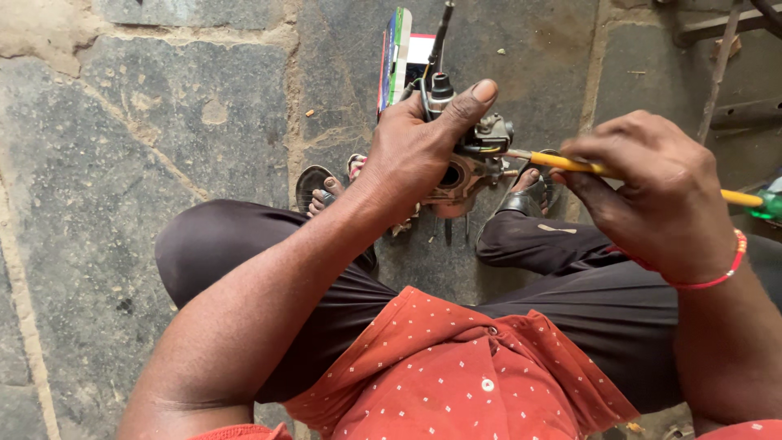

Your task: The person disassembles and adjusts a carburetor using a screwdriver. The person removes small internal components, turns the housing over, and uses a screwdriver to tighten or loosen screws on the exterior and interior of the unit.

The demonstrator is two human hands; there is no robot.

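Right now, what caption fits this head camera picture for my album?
Left hand grips a small metal carburetor while right hand pokes a yellow screwdriver into it.

Left hand wraps the carburetor above the knees; screwdriver comes in from the right, held in the right hand. Box stands behind on the floor.

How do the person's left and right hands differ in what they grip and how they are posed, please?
The left hand wraps a metal carburettor, thumb stretched across its top; the right hand pinches a slim yellow screwdriver, fingers curled. The left is bare-wristed; the right wears a red bracelet. Both are held above the stone floor.
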